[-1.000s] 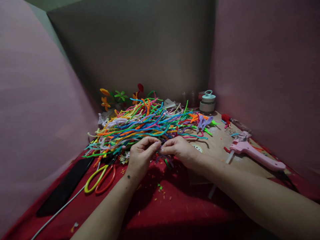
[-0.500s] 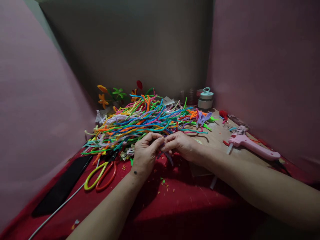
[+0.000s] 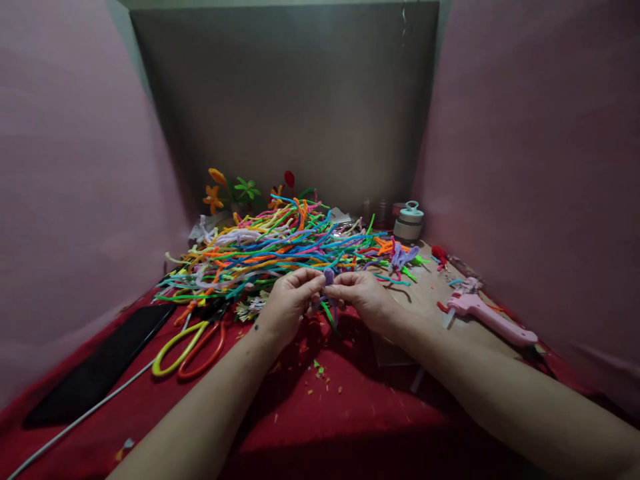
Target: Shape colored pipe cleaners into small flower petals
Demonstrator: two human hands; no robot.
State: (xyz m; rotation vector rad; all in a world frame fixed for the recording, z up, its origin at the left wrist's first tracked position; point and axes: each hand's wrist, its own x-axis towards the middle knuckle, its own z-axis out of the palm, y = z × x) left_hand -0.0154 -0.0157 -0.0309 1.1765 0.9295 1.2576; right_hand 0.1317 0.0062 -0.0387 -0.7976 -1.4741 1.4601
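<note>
Between my two hands is a small purple pipe cleaner piece (image 3: 329, 277), its looped top showing above the fingertips. My left hand (image 3: 297, 297) pinches it from the left, thumb against forefinger. From the other side my right hand (image 3: 360, 293) pinches it too, the fingertips of both hands almost meeting. Thin green and purple ends (image 3: 329, 313) hang below the fingers; whether they belong to the same piece I cannot tell. Just behind my hands lies a big heap of coloured pipe cleaners (image 3: 280, 243).
Left of my hands rest yellow-and-red-handled scissors (image 3: 203, 350), a black flat object (image 3: 100, 363) and a white cable (image 3: 95, 410). A pink glue gun (image 3: 495, 320) lies on the brown board (image 3: 427, 293) at right. Behind stand a lidded jar (image 3: 409, 223) and pipe cleaner flowers (image 3: 213, 199).
The camera view has shifted, showing more of the back panel. My fingers have moved slightly apart, and the purple loop now stands up between them; green ends show below.
</note>
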